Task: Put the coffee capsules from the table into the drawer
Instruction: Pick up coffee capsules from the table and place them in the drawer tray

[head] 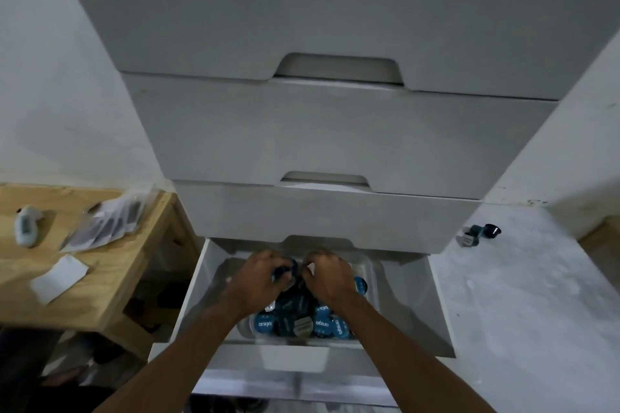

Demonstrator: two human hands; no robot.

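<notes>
The bottom drawer (432, 305) of a white drawer unit stands pulled out below me. Inside it sits a clear plastic tray (372, 282) heaped with several blue and dark coffee capsules (322, 323). Both my hands are over the far end of the tray, side by side. My left hand (260, 278) is curled around dark blue capsules (285, 270). My right hand (330, 275) is bunched with fingers bent down onto the pile; what it grips is hidden. On the floor to the right lie two stray capsules (479, 234).
A wooden table (100, 282) stands at the left with clear sachets (107, 225), a white paper (58, 278) and a small pale device (26, 225). Two shut drawers (335, 137) rise above the open one. Grey floor lies at the right.
</notes>
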